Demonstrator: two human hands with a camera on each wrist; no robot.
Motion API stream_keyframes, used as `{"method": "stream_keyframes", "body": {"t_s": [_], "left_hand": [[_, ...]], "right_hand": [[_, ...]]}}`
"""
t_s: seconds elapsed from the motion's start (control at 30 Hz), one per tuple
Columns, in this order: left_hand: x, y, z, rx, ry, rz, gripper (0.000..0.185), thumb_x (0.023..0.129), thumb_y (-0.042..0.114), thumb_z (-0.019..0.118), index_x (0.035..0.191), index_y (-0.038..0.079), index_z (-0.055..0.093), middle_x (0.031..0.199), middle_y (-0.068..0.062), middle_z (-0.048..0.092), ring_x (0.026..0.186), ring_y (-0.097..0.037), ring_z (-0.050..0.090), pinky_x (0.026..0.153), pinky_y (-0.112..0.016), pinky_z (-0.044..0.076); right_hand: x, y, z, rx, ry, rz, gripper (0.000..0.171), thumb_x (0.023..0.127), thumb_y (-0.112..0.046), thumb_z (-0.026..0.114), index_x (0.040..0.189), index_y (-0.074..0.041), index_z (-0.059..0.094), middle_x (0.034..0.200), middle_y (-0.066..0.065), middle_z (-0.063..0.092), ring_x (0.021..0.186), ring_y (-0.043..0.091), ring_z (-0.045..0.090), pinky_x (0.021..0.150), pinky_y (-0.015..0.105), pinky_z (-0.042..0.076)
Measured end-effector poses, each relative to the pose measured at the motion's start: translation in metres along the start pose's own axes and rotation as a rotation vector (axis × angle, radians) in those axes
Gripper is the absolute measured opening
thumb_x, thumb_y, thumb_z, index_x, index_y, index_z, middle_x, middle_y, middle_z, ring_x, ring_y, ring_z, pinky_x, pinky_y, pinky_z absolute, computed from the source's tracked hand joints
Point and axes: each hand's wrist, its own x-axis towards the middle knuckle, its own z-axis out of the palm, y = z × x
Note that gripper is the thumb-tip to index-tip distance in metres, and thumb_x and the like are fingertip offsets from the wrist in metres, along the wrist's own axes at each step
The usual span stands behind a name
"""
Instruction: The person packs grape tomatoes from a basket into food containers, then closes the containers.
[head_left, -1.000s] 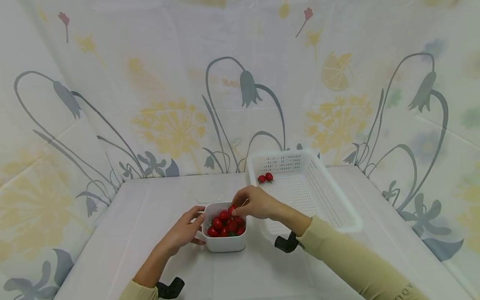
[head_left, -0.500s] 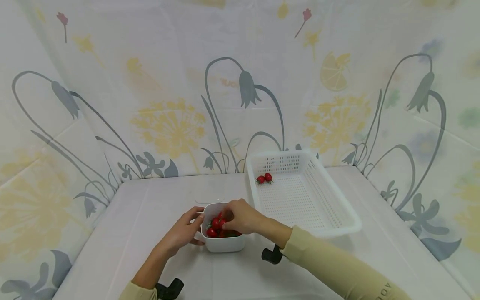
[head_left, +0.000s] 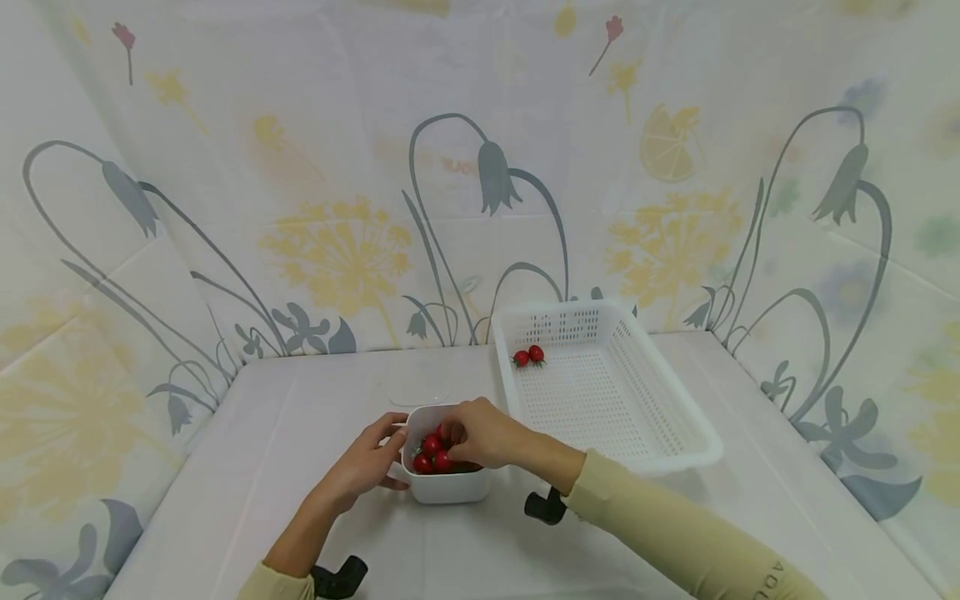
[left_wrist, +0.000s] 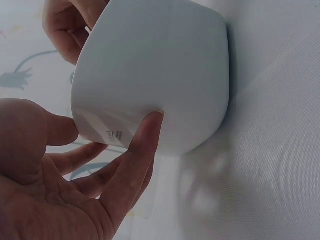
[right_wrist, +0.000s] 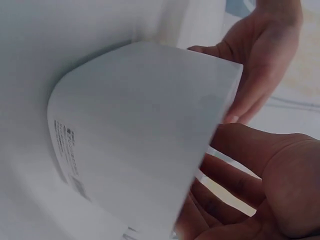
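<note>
A white rounded box (head_left: 450, 490) stands on the table with several red cherry tomatoes (head_left: 431, 444) in it. My left hand (head_left: 367, 458) holds the box at its left side; in the left wrist view the thumb lies at the rim and a fingertip presses the wall. My right hand (head_left: 487, 433) reaches over the right rim, its fingers curled down at a cherry tomato among the others. The back of the hand hides part of the contents. From the right wrist view, the box wall (right_wrist: 135, 130) covers the right fingertips.
A white perforated basket (head_left: 682, 400) stands behind and to the right of the box. Two cherry tomatoes (head_left: 528, 357) lie in its back left corner. A flower-printed cloth (head_left: 337, 167) rises behind the white table (head_left: 285, 408).
My right hand has moved left and deeper into the box with a cherry tomato. In the last half second, a tomato by the thumb has shifted toward the front. My left hand stays put.
</note>
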Motion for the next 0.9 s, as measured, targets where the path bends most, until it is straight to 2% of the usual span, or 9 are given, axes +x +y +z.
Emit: {"method": "stream_keyframes", "body": {"t_s": [0.27,0.47,0.6,0.73,0.9], "left_hand": [[0.002,0.001,0.001,0.001,0.004,-0.005,0.036,0.109,0.019,0.048,0.143,0.006,0.05,0.144,-0.023,0.051,0.1,-0.03,0.068,0.066,-0.043,0.065],[0.001,0.001,0.001,0.008,-0.006,0.012,0.037,0.109,0.019,0.047,0.144,0.005,0.049,0.144,-0.025,0.05,0.1,-0.03,0.068,0.066,-0.045,0.065],[0.001,0.001,0.001,0.007,-0.003,0.008,0.037,0.109,0.019,0.048,0.144,0.005,0.049,0.144,-0.025,0.05,0.101,-0.031,0.068,0.066,-0.045,0.065],[0.001,0.001,0.001,0.008,-0.002,0.008,0.037,0.109,0.02,0.048,0.144,0.005,0.049,0.144,-0.024,0.05,0.101,-0.031,0.068,0.066,-0.045,0.065],[0.0,0.001,0.0,0.006,-0.006,0.01,0.038,0.109,0.02,0.048,0.144,0.005,0.049,0.145,-0.025,0.05,0.101,-0.03,0.068,0.066,-0.045,0.065]], "right_hand": [[-0.009,0.0,-0.027,-0.03,-0.001,-0.011,0.023,0.092,-0.009,0.073,0.113,0.001,0.072,0.107,0.014,0.073,0.097,0.025,0.067,0.079,0.033,0.062],[-0.012,0.004,-0.048,-0.047,0.01,0.004,0.025,0.091,-0.01,0.072,0.114,0.001,0.071,0.109,0.015,0.072,0.092,0.022,0.067,0.074,0.03,0.061],[-0.014,0.008,-0.063,-0.063,0.039,0.01,0.026,0.092,-0.014,0.074,0.114,0.0,0.071,0.108,0.013,0.072,0.091,0.02,0.068,0.075,0.027,0.06],[-0.016,0.014,-0.078,-0.076,0.074,0.024,0.025,0.092,-0.014,0.074,0.114,-0.001,0.071,0.107,0.01,0.071,0.093,0.02,0.068,0.079,0.029,0.06],[-0.016,0.027,-0.094,-0.105,0.112,0.032,0.028,0.093,-0.015,0.072,0.116,0.0,0.07,0.111,0.015,0.071,0.099,0.025,0.068,0.085,0.036,0.06]]}}
